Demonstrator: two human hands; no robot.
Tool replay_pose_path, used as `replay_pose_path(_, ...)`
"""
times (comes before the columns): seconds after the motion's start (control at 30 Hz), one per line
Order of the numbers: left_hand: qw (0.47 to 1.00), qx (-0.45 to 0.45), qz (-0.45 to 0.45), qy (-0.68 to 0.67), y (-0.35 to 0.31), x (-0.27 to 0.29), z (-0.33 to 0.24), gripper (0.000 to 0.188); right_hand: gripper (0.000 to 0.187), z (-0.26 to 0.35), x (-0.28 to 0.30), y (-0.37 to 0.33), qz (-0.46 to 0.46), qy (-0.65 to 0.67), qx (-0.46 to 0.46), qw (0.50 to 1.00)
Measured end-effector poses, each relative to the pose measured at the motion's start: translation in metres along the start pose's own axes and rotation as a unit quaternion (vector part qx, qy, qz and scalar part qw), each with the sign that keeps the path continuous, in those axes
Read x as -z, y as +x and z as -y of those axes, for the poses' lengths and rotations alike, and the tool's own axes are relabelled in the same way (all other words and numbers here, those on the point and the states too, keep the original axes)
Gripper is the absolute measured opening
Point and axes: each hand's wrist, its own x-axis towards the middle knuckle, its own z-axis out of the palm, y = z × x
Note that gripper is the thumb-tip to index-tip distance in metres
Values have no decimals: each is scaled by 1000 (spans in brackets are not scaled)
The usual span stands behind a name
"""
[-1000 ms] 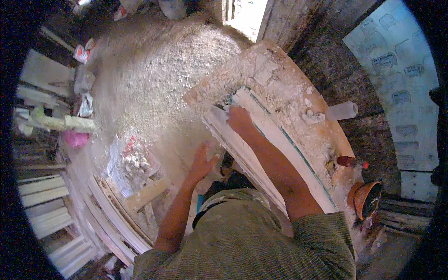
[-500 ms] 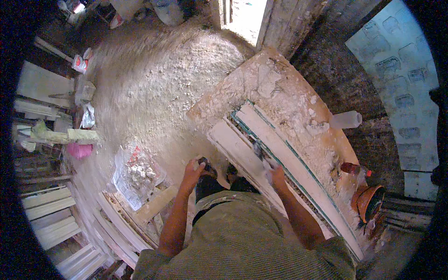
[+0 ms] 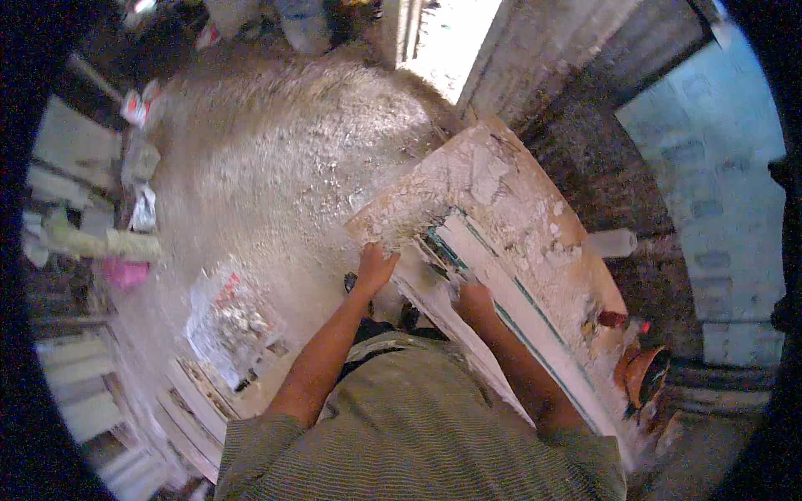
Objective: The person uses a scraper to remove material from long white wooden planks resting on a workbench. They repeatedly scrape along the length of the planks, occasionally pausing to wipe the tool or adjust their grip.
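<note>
Right now my left hand (image 3: 373, 269) is flat and spread on the near corner of the plaster-crusted workbench (image 3: 535, 209), fingers open, pressing on the crumbly white edge and gripping nothing. My right hand (image 3: 474, 302) sits at about four o'clock from it, curled down onto the near end of the long white moulding strip (image 3: 535, 330), which lies lengthwise on the bench and runs off toward five o'clock. I think the fingers are closed round something small at the strip's end, perhaps a tool, but the view is too blurred there and I cannot tell whether I am grasping or just pressing. A pale plastic bottle (image 3: 612, 242) lies on its side at the bench's far edge, at three o'clock from my right hand, and an orange bowl (image 3: 643, 376) sits lower down at about four o'clock. On the dusty floor at eight o'clock from my left hand lies a heap of white rubble on a printed sheet (image 3: 225, 313), with stacked white strips (image 3: 192, 409) beyond it. As I judge it, the risk is the strip's thin cast edge: too much weight from my right hand could snap or chip it, and the loose crumbs under my left palm could let that hand skid off the corner.
</note>
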Motion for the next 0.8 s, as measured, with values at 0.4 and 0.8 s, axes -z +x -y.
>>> replay_pose_path(0.4,988,67,35,-133,14,40,11,32,20,45,64,131,83,-107,148,980)
replay_pose_path(0.8,947,167,-59,-267,-56,102,105,29,13,72,90,168,174,-301,229,909)
